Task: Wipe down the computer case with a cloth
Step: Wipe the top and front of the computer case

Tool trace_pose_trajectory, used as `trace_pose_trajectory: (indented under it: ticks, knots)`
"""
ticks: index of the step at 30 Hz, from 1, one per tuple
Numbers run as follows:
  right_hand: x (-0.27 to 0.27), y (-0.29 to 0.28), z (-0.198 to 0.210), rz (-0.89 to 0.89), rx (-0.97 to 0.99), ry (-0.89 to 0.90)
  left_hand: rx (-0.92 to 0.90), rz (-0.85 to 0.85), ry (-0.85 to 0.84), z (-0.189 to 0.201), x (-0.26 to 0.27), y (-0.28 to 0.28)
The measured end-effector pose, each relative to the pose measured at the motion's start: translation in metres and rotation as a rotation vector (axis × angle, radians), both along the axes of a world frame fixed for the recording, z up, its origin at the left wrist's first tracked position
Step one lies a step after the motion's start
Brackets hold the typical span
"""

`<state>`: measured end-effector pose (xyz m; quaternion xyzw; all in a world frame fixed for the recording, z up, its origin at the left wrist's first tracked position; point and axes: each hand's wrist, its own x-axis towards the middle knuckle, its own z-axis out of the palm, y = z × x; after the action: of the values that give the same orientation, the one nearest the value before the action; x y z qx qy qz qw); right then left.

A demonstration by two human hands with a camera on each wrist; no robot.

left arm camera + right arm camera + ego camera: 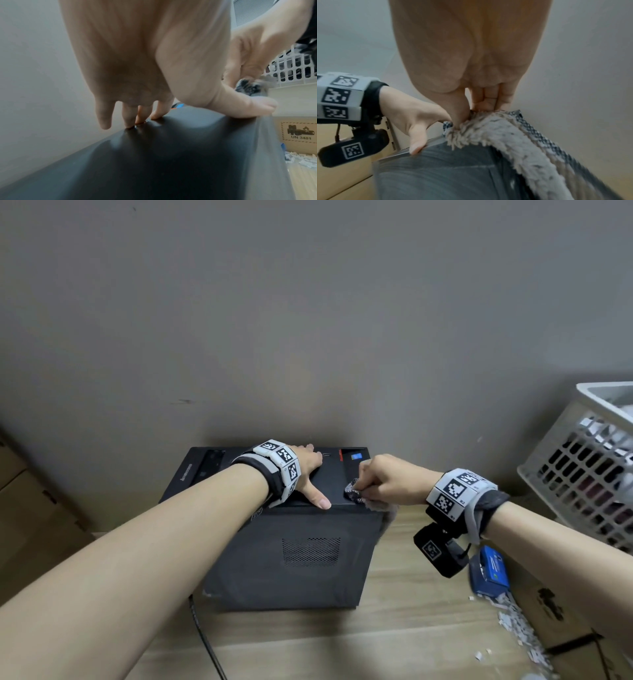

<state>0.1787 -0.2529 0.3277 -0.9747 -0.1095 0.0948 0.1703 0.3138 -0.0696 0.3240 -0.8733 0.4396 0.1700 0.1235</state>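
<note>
At the far left, brown boxes (30, 508) stand against the wall (308, 302). Next comes the black case (291, 559), standing on the wooden surface (411, 628) close to the wall, its vented side panel facing me and a black cable (205, 642) trailing from its near left corner.

My left hand (308, 470) lies flat on top of the case, fingers straight and spread, tips pressing the panel near its far edge, thumb (240, 108) stretched out along the near edge. It holds nothing.

Just right of that thumb, my right hand (387, 477) sits at the case's right top edge. Its thumb and fingers (489, 100) are curled, pinching the cloth (513, 142), a shaggy grey cloth with a black-and-white woven backing. The bunched end rests on the top panel beside my left thumb, and the rest drapes over the right edge and hangs down the side of the case. The right wrist view is blurred, so I cannot tell how much of the cloth lies flat against the panel.

Further right, a blue box (489, 570) lies on the surface beside a cardboard box (298, 132) with a printed warning label, with white scraps (513, 621) scattered near them. At the far right stands a white basket (582, 474) with things inside.
</note>
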Motion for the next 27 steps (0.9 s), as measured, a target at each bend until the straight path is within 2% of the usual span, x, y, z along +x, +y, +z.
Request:
trace_pose_trajectory:
  ticks: [4,9,13,17,19,21,23,25,27]
  knots:
    - [-0.009,-0.004,0.007,-0.178,0.205,-0.066,-0.024,-0.018,-0.022,0.002,-0.006,0.01]
    - [-0.009,0.003,0.061,-0.45,0.728,-0.262,-0.193,0.052,0.032,0.002,-0.019,0.042]
    - [0.001,0.036,0.118,-0.455,0.988,-0.36,-0.391,0.225,0.068,0.006,-0.008,0.087]
    - [0.016,0.075,0.15,-0.396,1.087,-0.461,-0.397,0.398,-0.103,-0.004,0.006,0.14]
    - [0.024,0.086,0.149,-0.396,1.063,-0.507,-0.407,0.516,-0.129,-0.012,0.007,0.16]
    - [0.031,0.089,0.134,-0.406,0.941,-0.517,-0.442,0.615,-0.116,-0.019,0.005,0.175]
    - [0.035,0.088,0.109,-0.392,0.601,-0.48,-0.482,0.669,-0.096,-0.023,-0.001,0.183]
    - [0.03,0.091,0.081,-0.341,0.235,-0.346,-0.56,0.702,-0.086,-0.028,-0.004,0.186]
    - [0.02,0.1,0.054,-0.284,0.086,-0.17,-0.648,0.761,-0.067,-0.031,-0.007,0.189]
